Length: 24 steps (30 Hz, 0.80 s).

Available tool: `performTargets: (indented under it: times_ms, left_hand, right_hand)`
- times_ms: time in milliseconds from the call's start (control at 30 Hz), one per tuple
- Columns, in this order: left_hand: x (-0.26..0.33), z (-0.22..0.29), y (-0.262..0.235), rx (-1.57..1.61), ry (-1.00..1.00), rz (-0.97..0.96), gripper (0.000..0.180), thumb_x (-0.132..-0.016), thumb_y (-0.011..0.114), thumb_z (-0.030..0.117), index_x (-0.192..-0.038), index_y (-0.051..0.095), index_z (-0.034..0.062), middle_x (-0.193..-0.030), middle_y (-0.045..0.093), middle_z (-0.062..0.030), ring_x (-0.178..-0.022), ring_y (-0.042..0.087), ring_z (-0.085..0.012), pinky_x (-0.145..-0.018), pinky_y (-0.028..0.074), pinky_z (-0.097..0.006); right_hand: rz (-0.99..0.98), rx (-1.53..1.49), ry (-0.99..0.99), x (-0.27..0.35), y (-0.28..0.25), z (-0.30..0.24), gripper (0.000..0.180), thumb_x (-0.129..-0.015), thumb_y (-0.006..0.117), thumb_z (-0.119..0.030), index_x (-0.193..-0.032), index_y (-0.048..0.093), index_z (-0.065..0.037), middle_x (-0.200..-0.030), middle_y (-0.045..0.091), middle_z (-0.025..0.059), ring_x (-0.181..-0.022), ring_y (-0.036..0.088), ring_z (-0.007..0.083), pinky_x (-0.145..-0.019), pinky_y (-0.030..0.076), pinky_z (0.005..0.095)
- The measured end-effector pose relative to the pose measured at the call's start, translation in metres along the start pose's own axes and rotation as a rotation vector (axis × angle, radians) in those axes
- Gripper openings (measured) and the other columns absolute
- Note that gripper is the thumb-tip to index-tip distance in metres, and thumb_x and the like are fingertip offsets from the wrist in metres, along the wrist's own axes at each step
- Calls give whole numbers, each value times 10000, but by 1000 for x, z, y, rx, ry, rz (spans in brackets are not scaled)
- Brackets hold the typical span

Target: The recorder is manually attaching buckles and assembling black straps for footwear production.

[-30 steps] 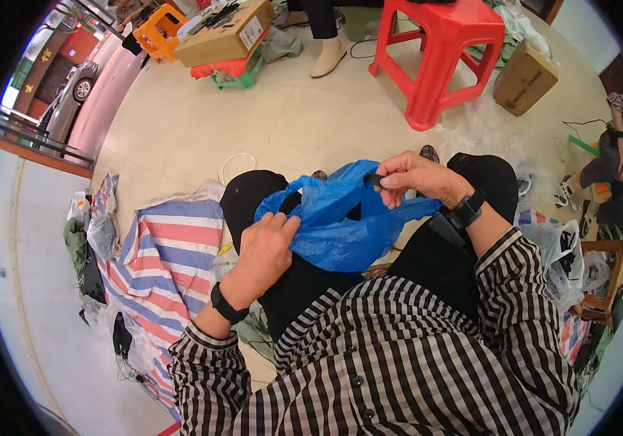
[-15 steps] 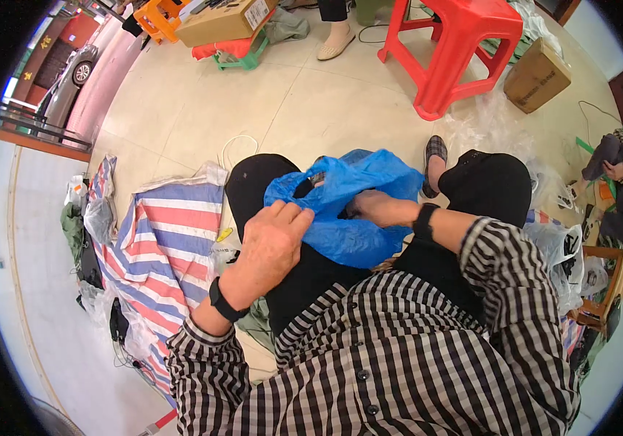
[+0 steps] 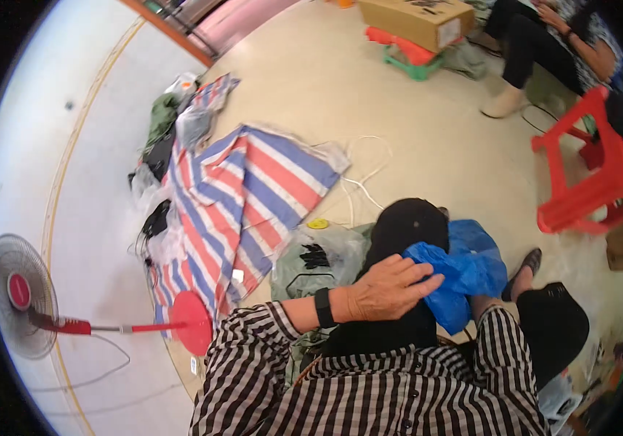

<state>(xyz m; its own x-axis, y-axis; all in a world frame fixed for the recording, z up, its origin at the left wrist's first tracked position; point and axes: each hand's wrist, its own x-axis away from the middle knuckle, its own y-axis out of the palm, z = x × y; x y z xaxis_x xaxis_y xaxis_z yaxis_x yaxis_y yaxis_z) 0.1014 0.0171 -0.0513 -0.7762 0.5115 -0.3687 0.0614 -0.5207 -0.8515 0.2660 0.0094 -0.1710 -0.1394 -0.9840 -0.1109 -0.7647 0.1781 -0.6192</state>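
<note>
A crumpled blue plastic bag (image 3: 464, 272) rests between my knees, over my lap. My left hand (image 3: 393, 289) is at its left edge, fingers bent together against the thin plastic, seemingly pinching it. My right forearm (image 3: 483, 304) runs up into the bag from below. The bag hides my right hand, so its fingers and anything in them do not show. What the bag contains is hidden too.
Left of my legs lie a clear plastic bag with black items (image 3: 315, 263) and a striped tarp (image 3: 253, 189). A fan (image 3: 21, 294) is at far left. A red stool (image 3: 595, 171), a cardboard box (image 3: 420, 22) and a seated person (image 3: 544, 54) are beyond.
My view has swung left, bringing the fan into sight. My right hand, partly visible in the bag's opening before, is now covered by it. The bag looks more bunched.
</note>
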Motion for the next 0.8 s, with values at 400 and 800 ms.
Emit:
performTargets:
  times_ms: [400,800]
  left_hand:
    - [-16,4,-2,-86,-22,-17,524,-725,618,175,-1228,503,79,-1084,563,-77,-760,502,-165,-667,380,-282]
    - [-25,1,7,-194,-69,-135,285,-646,659,150,-911,576,84,-743,466,-58,-688,488,-238,-589,368,-358]
  right_hand:
    - [-110,-161,43,-34,-12,-11,200,-788,560,-92,-942,624,18,-785,624,147,-665,616,252,-618,491,337]
    - [134,-280,640,188,-43,-39,197,-797,554,-82,-952,620,20,-773,621,135,-657,617,230,-610,494,325]
